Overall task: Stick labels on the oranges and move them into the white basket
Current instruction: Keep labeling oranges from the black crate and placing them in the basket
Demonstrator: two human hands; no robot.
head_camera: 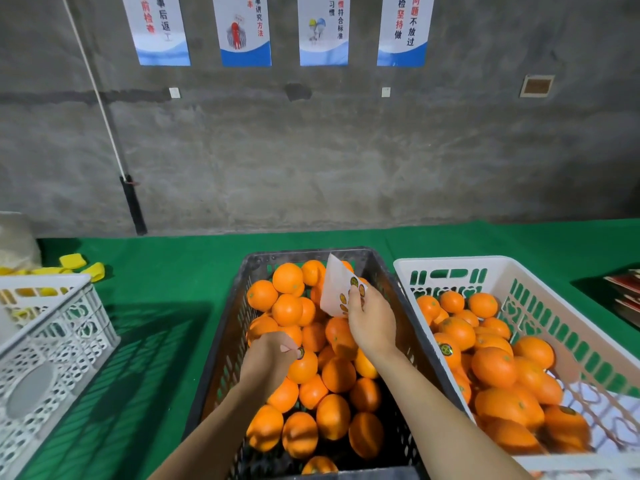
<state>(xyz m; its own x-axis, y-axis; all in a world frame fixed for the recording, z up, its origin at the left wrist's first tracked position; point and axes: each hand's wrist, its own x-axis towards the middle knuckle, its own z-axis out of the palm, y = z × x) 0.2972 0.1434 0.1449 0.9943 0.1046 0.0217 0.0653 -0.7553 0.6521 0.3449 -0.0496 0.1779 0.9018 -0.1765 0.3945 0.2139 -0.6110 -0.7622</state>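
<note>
left hand point(268, 355): down in the black crate point(225, 348), fingers curled, grip pinching a round label point(300, 353) right on top of one orange point(303, 367) in the pile
right hand point(370, 318): held up over the crate, grip pinching a white sticker sheet point(334, 289) with a few labels on it, sheet tilted up toward the wall
black crate: middle of the green surface point(162, 285), packed with oranges, most look unlabeled from here
white basket point(512, 271): just to the right of the crate, sides nearly touching, already holding a heap of oranges, a couple show round labels like this one point(446, 348)
left side: another white basket point(69, 327), well apart from the crate, yellow bits point(83, 266) lying behind it on the surface
far right: some red stuff point(627, 292) at the edge, can't tell what
wall: grey concrete with four posters point(242, 29) up top
</note>
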